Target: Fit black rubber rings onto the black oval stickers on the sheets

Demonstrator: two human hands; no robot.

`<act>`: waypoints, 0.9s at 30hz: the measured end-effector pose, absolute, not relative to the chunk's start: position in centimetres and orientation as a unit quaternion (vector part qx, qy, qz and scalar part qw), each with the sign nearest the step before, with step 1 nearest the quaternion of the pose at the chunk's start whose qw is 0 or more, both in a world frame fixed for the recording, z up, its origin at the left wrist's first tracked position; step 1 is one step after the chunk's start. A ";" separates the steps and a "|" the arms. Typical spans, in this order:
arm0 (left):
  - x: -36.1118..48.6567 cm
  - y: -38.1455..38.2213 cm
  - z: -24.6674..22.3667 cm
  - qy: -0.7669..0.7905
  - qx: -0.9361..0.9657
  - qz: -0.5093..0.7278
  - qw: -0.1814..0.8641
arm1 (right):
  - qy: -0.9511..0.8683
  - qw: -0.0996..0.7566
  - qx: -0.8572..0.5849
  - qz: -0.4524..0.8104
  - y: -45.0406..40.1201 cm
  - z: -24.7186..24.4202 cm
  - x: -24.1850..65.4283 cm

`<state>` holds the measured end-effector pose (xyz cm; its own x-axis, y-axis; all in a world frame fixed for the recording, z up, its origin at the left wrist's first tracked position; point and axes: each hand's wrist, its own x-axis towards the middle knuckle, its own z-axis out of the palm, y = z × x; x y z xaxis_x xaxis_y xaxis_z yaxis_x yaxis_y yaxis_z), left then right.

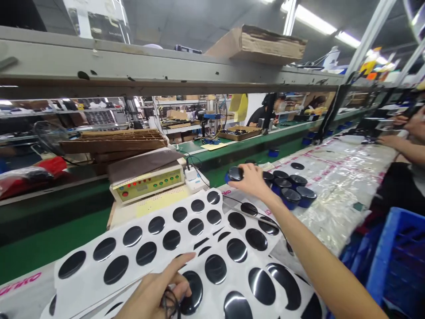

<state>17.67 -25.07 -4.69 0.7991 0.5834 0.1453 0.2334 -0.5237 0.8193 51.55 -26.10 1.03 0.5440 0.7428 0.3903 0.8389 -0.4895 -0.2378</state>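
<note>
My right hand (252, 179) is closed around a round blue piece with a glossy black top (235, 173), raised at the edge of the green conveyor. To its right, several similar blue pieces with black tops (290, 197) stand grouped on the plastic-covered table. My left hand (159, 288) is low in the view over white sheets of round black stickers (215, 269). Its index finger stretches out above the sheets, while the other fingers bend beside a black disc (191, 292). A thin dark cord (171, 303) loops by that palm; whether it is held is unclear.
Behind the sheets sits a control box (149, 179) with lit indicators, beside a white adapter (195, 179). The green conveyor (212, 166) runs across behind. A blue crate (395, 266) stands at lower right. A co-worker's arms (405, 137) reach in at right. A shelf (166, 66) crosses overhead.
</note>
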 end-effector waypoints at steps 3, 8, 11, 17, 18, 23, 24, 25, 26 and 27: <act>19.5 -24.8 -4.5 0.156 0.887 0.203 0.384 | -0.381 0.214 -0.888 -0.144 -33.1 -0.6 53.1; 20.7 -24.3 -3.1 0.124 0.916 0.096 0.369 | -0.296 0.212 -0.923 -0.126 -38.1 -4.8 55.6; 20.8 -24.2 -2.8 0.145 0.940 0.063 0.303 | -0.308 0.213 -0.914 -0.157 -37.9 -4.7 54.2; 21.5 -24.4 -3.3 0.101 0.982 0.038 0.156 | -0.608 0.356 -0.709 -0.026 -38.0 -4.0 42.4; 21.7 -24.3 -3.4 0.099 0.983 0.040 0.150 | -0.656 0.320 -0.683 0.030 -37.9 -5.0 40.5; 21.9 -23.5 -3.4 0.079 0.986 0.037 0.145 | -0.710 0.193 -0.674 -0.064 -37.0 -10.2 35.9; 21.8 -23.5 -3.5 0.074 0.986 0.038 0.142 | -0.705 0.190 -0.676 -0.098 -36.9 -10.7 35.8; 21.7 -23.5 -3.5 0.071 0.987 0.039 0.138 | -0.702 0.189 -0.674 -0.128 -36.8 -11.0 35.9; 21.6 -23.6 -3.6 0.069 0.988 0.042 0.133 | -0.700 0.190 -0.671 -0.153 -36.8 -11.1 35.9; 21.3 -23.7 -3.7 0.068 0.988 0.044 0.130 | -0.698 0.190 -0.669 -0.172 -36.7 -11.0 36.0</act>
